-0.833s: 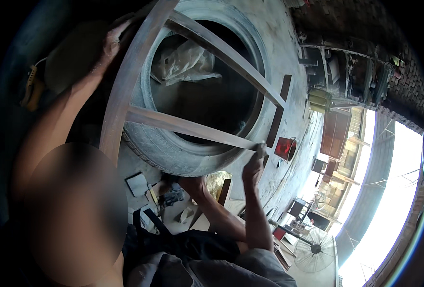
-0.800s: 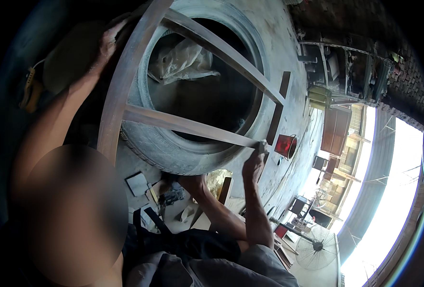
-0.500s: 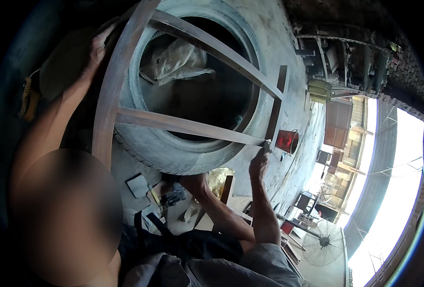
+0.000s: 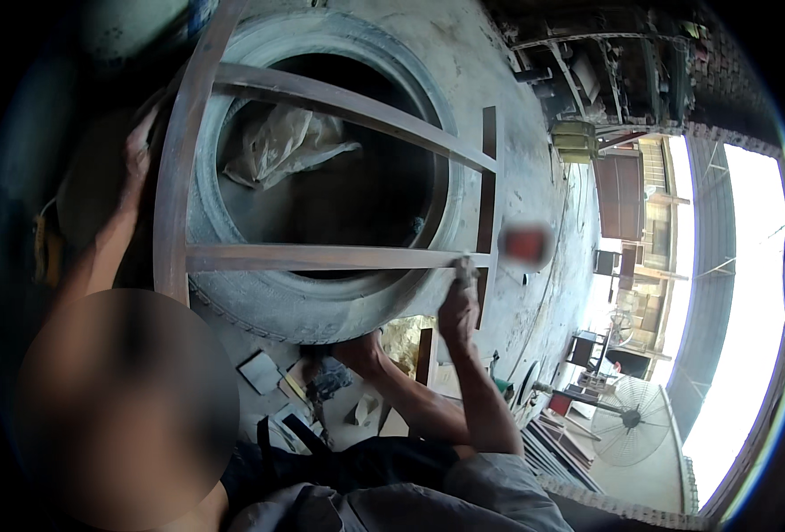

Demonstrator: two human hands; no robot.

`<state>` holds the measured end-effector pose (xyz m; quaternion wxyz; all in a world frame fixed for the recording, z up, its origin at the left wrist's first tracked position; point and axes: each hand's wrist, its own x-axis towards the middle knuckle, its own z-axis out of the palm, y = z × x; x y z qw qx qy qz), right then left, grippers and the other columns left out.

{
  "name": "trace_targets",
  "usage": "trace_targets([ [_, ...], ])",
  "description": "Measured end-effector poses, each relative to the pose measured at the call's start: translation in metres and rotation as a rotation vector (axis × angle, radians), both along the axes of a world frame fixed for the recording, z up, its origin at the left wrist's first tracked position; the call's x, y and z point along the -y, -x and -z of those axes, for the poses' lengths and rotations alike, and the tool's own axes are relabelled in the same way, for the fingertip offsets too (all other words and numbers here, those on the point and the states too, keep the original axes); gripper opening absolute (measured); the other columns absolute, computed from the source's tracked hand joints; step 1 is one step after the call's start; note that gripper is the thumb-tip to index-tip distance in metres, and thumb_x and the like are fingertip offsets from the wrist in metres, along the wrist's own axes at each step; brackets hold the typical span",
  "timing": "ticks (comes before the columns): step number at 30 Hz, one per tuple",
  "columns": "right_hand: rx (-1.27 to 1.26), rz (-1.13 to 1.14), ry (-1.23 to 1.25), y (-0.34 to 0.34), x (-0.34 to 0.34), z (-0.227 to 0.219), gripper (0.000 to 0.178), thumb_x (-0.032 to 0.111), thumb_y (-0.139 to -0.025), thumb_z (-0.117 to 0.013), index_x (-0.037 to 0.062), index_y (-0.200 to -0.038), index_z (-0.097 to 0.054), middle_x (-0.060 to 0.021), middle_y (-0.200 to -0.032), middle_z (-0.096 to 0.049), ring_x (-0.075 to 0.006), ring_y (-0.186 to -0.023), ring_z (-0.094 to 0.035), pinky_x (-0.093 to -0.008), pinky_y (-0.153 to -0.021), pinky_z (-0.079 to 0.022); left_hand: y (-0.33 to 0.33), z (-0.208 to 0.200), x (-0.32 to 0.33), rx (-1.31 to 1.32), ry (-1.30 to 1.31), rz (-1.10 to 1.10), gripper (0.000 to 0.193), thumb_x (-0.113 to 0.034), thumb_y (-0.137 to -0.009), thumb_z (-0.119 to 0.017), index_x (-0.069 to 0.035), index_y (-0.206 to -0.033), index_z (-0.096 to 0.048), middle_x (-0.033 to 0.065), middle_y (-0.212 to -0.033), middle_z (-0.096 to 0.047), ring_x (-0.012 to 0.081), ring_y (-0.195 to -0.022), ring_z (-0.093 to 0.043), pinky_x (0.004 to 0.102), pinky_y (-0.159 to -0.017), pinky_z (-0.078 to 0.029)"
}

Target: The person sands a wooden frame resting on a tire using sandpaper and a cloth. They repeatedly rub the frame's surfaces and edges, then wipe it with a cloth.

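A brown wooden frame (image 4: pixel 172 177), with a long left rail, two crossbars and a shorter right rail, rests over a large dusty tyre (image 4: pixel 330 324). My right hand (image 4: pixel 459 310) is closed, pinching a small grey pad (image 4: pixel 466 268) against the nearer crossbar (image 4: pixel 321 258), close to its right end. The pad's exact kind is too small to make out. Along the outer side of the left rail is my left hand (image 4: pixel 140 151), its fingers reaching up at a dark edge beside the rail. Shadow hides most of those fingers.
A crumpled translucent plastic bag (image 4: pixel 290 142) lies inside the tyre. To the right of the frame stands a red bucket (image 4: pixel 525 244). Boards and scraps (image 4: pixel 259 372) litter the floor near my feet. A large fan (image 4: pixel 632 417) stands at the lower right.
The view has shifted, so the frame and tyre sit further left. My right hand has moved slightly inward from the crossbar's end. The left hand stays beside the left rail.
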<state>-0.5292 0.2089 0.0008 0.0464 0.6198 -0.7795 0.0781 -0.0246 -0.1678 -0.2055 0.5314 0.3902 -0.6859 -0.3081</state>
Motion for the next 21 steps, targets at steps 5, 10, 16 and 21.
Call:
trace_targets([
  [5, -0.085, 0.034, 0.054, 0.018, -0.017, 0.018, 0.037, 0.006, -0.101, -0.043, -0.0086, -0.132, -0.056, -0.0361, -0.123, -0.061, -0.0506, -0.117, -0.059, -0.052, -0.103, -0.048, 0.016, -0.012, -0.005, 0.054, -0.072, 0.004, 0.101, -0.079, -0.095, -0.045, 0.008, -0.147, -0.051, 0.0223, -0.151, -0.053, 0.033, -0.142, -0.049, 0.0417, -0.121, -0.034],
  [10, 0.105, 0.031, 0.025, -0.004, -0.006, 0.0, 0.042, 0.007, -0.106, -0.037, -0.0073, -0.142, -0.051, -0.0322, -0.146, -0.052, -0.0476, -0.139, -0.047, -0.0473, -0.12, -0.036, -0.004, -0.002, -0.001, -0.036, 0.043, 0.072, 0.08, -0.06, -0.102, -0.051, 0.007, -0.146, -0.053, 0.0219, -0.152, -0.052, 0.0313, -0.143, -0.048, 0.0416, -0.121, -0.034],
  [16, 0.011, 0.251, 0.015, 0.04, -0.002, 0.019, 0.032, 0.015, -0.106, -0.043, -0.0041, -0.123, -0.062, -0.0295, -0.092, -0.068, -0.0433, -0.081, -0.07, -0.056, -0.061, -0.046, -0.032, 0.025, 0.007, 0.061, -0.027, 0.076, 0.083, -0.063, -0.102, -0.048, 0.007, -0.147, -0.052, 0.0215, -0.152, -0.052, 0.0324, -0.143, -0.047, 0.0431, -0.121, -0.033],
  [21, -0.067, 0.284, -0.057, 0.096, -0.047, 0.009, 0.031, 0.008, -0.102, -0.042, -0.0049, -0.122, -0.062, -0.0293, -0.116, -0.064, -0.0498, -0.108, -0.061, -0.0551, -0.093, -0.049, 0.021, -0.021, -0.012, -0.028, -0.111, 0.208, 0.059, -0.032, -0.103, -0.059, 0.007, -0.147, -0.052, 0.0207, -0.147, -0.057, 0.0315, -0.135, -0.054, 0.0412, -0.117, -0.039],
])
